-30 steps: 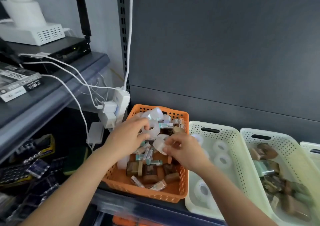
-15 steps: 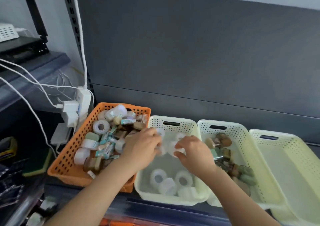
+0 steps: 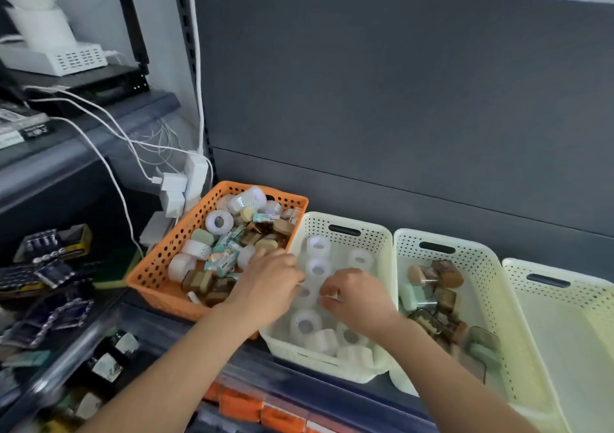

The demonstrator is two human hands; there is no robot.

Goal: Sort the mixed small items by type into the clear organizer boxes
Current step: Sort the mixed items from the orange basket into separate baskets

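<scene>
Chargers and white cables (image 3: 172, 190) hang just off the orange basket (image 3: 166, 253) at far left. That basket holds the unsorted mix: rolls, tan and green pieces, small boxed items.

A second ago both hands were digging in it for white rolls. Now both are low inside the first cream basket (image 3: 382, 233). Left hand (image 3: 269, 286) sits over the shared rims, fingers curled down and hidden. Can't tell if it holds anything.

White tape rolls (image 3: 318, 269) now lie at the far end of the cream basket as well as the near end, so this batch looks delivered. One roll lies between my hands.

Right hand (image 3: 360, 299) has its fingers curled too, and whether they grip anything can't be made out.

Second cream basket (image 3: 471, 253) holds the brown and green pieces (image 3: 445, 276). Third cream basket (image 3: 571, 299) shows a bare floor.

Basket rims touch side by side, back panel close behind. Open room is straight up, then left over the rims.
</scene>
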